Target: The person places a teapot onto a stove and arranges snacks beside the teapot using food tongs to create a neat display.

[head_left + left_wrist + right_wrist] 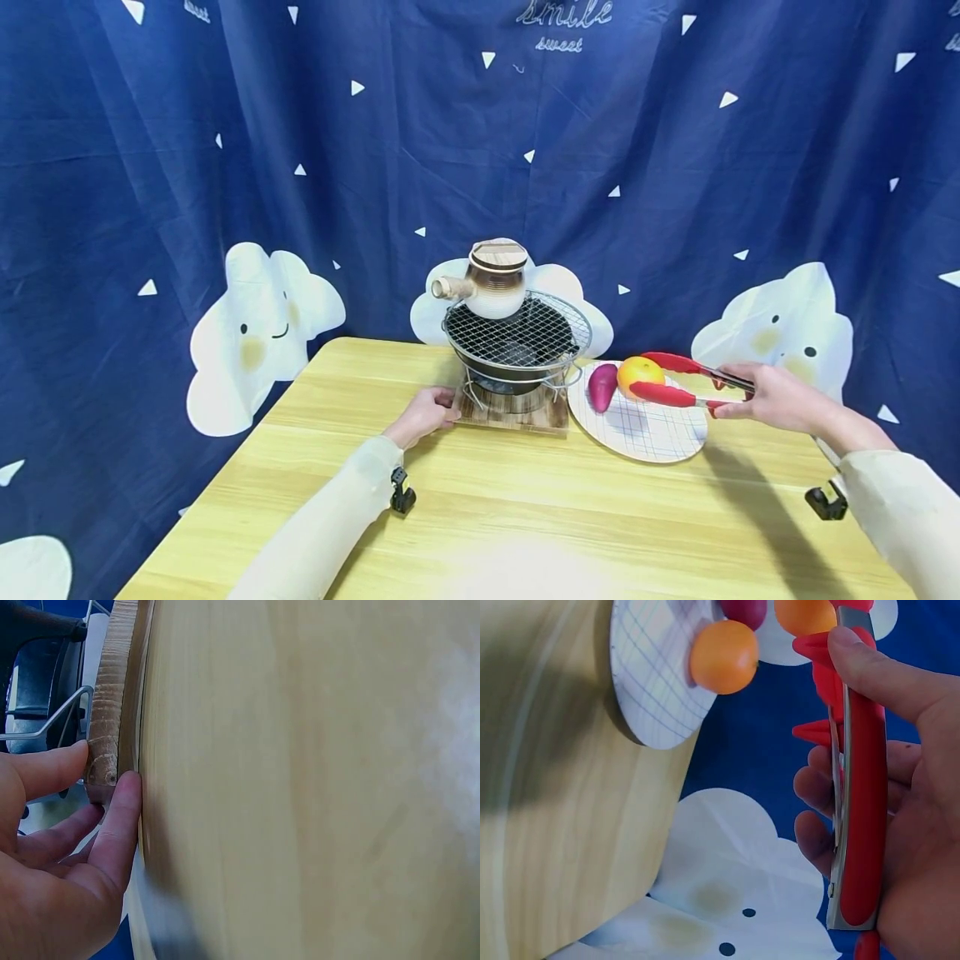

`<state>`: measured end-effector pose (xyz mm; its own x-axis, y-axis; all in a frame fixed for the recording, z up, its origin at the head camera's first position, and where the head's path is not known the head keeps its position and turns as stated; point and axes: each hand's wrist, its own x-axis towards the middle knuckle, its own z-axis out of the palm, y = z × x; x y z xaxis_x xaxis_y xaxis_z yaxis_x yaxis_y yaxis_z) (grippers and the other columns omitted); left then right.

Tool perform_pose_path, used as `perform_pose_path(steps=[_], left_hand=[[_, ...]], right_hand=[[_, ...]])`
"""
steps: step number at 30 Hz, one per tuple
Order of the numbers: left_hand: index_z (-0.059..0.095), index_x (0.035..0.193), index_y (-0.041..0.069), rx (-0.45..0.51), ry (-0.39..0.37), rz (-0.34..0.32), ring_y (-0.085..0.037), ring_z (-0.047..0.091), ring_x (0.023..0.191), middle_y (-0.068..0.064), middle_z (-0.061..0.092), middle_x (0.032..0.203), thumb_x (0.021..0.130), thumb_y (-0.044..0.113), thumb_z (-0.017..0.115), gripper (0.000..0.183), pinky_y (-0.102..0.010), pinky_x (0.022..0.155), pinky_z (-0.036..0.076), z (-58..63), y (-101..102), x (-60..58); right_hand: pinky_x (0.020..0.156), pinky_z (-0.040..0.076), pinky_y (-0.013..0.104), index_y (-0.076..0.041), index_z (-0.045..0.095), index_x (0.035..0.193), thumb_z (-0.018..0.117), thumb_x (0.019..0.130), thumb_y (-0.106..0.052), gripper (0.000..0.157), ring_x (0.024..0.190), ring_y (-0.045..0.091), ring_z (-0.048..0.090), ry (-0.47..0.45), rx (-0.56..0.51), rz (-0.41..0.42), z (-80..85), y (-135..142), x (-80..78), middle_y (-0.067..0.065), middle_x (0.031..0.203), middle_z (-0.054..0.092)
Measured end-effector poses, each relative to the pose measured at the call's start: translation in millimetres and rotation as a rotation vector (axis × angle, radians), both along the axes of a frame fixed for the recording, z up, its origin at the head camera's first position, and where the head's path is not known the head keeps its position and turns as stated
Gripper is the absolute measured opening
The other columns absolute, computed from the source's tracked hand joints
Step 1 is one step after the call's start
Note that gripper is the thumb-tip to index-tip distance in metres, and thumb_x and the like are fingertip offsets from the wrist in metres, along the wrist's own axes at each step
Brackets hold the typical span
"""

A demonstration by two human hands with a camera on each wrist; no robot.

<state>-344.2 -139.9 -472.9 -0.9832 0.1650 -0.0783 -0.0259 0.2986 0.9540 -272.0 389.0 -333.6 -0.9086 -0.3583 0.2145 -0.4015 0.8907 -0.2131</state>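
Note:
My left hand pinches the front left corner of a wooden board, thumb above and fingers against its side and underside. On that board stands a round grill stove with a wire mesh top. My right hand grips red-tipped kitchen tongs by their handles. An orange is between the tong tips, above a round plate with blue grid lines. The right wrist view shows a second orange on the plate. Beside it lies an elongated purple vegetable.
A brown and white clay pot with a wooden lid and side handle sits on the back of the mesh. The wooden table ends close behind the stove. A blue curtain with white clouds hangs behind it.

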Motion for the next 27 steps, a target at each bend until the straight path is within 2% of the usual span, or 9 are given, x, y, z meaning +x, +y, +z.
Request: perform_pose_path(steps=[5,10,13,16,19,23,27], left_hand=[[0.054,0.133,-0.012,-0.002,0.001,-0.003,-0.029,0.07,0.094,-0.027,0.063,0.12,0.087,-0.006,0.067,0.048,-0.039,0.085,0.062,1.8,1,1.8],[0.054,0.133,-0.012,0.0,0.003,0.0,-0.027,0.069,0.093,-0.027,0.063,0.119,0.087,-0.007,0.066,0.048,-0.039,0.085,0.062,1.5,0,1.1],[0.055,0.133,-0.012,0.002,0.005,0.007,-0.024,0.069,0.091,-0.026,0.063,0.119,0.086,-0.007,0.066,0.048,-0.038,0.085,0.062,1.1,0,0.5],[0.054,0.133,-0.012,0.001,0.005,0.009,-0.024,0.068,0.089,-0.027,0.063,0.119,0.086,-0.006,0.066,0.048,-0.038,0.084,0.063,1.3,0,0.8],[0.054,0.133,-0.012,-0.002,0.004,0.006,-0.025,0.069,0.09,-0.027,0.063,0.12,0.087,-0.006,0.066,0.049,-0.038,0.083,0.063,1.3,-1,1.3],[0.054,0.133,-0.011,-0.006,0.004,-0.004,-0.026,0.069,0.092,-0.026,0.064,0.12,0.086,-0.006,0.067,0.049,-0.038,0.083,0.063,0.7,-1,1.2],[0.054,0.134,-0.011,0.003,0.0,-0.011,-0.027,0.069,0.094,-0.027,0.063,0.121,0.087,-0.005,0.067,0.049,-0.039,0.083,0.063,1.2,0,0.6]], right_hand=[[0.054,0.038,0.024,0.007,0.061,0.128,0.088,0.073,-0.043,0.079,0.075,0.018,0.053,-0.034,-0.005,-0.018,9.6,-1,1.1,0.007,0.095,0.066],[0.051,0.035,0.024,0.008,0.057,0.133,0.087,0.074,-0.046,0.084,0.072,0.016,0.052,-0.076,-0.014,-0.047,20.8,-3,0.2,0.006,0.09,0.064],[0.051,0.036,0.024,0.006,0.058,0.132,0.086,0.075,-0.045,0.082,0.069,0.013,0.051,-0.081,-0.023,-0.043,26.4,-4,-1.7,0.003,0.086,0.062],[0.052,0.038,0.024,0.003,0.06,0.13,0.086,0.075,-0.046,0.079,0.069,0.012,0.051,-0.077,-0.012,-0.045,33.3,-6,-3.4,0.001,0.084,0.061],[0.055,0.041,0.025,0.005,0.059,0.131,0.086,0.075,-0.048,0.082,0.075,0.015,0.053,-0.079,0.011,-0.051,41.0,-10,-5.6,0.002,0.087,0.063],[0.064,0.046,0.029,0.011,0.055,0.134,0.085,0.075,-0.05,0.09,0.082,0.021,0.056,-0.078,0.033,-0.05,51.5,-14,-10.1,0.006,0.094,0.067],[0.072,0.052,0.034,0.009,0.056,0.134,0.085,0.075,-0.051,0.089,0.088,0.025,0.06,-0.058,0.027,-0.046,61.3,-18,-13.5,0.011,0.102,0.07]])
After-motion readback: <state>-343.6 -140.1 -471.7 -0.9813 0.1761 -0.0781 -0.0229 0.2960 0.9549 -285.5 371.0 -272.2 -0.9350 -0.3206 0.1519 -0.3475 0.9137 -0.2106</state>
